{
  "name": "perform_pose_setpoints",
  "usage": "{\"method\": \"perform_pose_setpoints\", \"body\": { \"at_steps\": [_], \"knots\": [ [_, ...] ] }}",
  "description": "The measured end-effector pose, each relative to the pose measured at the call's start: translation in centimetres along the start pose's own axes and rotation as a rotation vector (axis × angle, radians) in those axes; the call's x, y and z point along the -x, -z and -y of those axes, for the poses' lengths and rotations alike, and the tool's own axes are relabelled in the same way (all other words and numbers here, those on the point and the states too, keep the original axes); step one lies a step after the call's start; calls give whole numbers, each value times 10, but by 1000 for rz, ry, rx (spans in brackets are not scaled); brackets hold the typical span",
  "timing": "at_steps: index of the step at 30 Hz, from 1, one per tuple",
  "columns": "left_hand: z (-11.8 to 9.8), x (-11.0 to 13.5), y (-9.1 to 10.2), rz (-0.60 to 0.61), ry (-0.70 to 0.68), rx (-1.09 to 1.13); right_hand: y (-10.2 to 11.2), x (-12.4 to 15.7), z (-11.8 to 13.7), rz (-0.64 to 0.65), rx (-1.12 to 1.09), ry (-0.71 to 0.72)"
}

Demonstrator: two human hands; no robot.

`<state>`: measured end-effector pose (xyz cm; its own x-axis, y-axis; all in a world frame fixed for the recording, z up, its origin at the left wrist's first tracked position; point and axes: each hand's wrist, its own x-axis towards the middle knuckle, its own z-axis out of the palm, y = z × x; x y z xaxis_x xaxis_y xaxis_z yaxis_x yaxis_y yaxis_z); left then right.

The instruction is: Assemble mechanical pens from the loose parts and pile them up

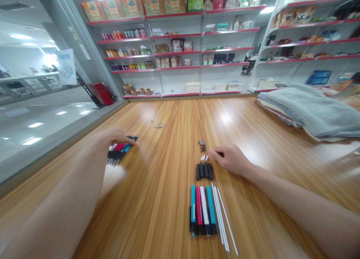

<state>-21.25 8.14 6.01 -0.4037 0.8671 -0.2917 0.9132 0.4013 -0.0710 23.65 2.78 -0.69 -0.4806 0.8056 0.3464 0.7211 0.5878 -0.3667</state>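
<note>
Left hand point(118, 136): finger extended over clustered pens point(121, 151), grip unclear. Right hand point(230, 158): loosely curled beside white pieces point(203, 158), palm hidden.

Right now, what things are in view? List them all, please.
wooden table: one, brown, foreground
pens: several, mixed colours, left
pen barrels: four, two teal, one pink, one white, near centre
grips: four, black, beyond barrels
thin tubes: several, white, right of barrels
small pieces: a few, white, beyond grips
tiny parts: several, metallic, beyond those
thin loop: one, greyish, far left
cloths: stack, striped grey top, far right
shelves: several, white, red edges, behind table
boxlike object: one, red, left floor
left hand: one, bare, at pens
right hand: one, bare, beside small pieces
</note>
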Motion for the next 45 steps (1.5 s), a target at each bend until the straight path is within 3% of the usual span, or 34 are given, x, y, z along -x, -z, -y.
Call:
{"method": "perform_pose_setpoints", "body": {
  "at_steps": [7,10,12,13,15,18,20,22,26,30,45],
  "knots": [
    [-13,7,14,-134,-78,-33,3,-2,2,25,-63,-34],
    [-28,15,27,-218,-184,-25,5,-2,3,33,-73,-37],
    [-43,29,32,-213,-297,-1,6,-1,5,34,-70,-33],
    [-53,40,33,-175,-365,14,6,-1,5,34,-67,-33],
    [-78,69,30,27,-555,29,6,-1,6,30,-59,-35],
    [-120,117,10,405,-806,4,6,-1,6,31,-50,-31],
    [-146,143,-8,703,-876,-43,6,-1,6,28,-44,-23],
    [-164,159,-26,849,-902,-80,6,0,6,20,-35,-17],
    [-174,163,-41,930,-918,-12,5,0,7,15,-29,-17],
    [-172,158,-39,961,-831,-51,4,0,6,12,-28,-25],
    [-174,164,-41,973,-801,-102,4,0,7,10,-18,-28]
  ]
}}
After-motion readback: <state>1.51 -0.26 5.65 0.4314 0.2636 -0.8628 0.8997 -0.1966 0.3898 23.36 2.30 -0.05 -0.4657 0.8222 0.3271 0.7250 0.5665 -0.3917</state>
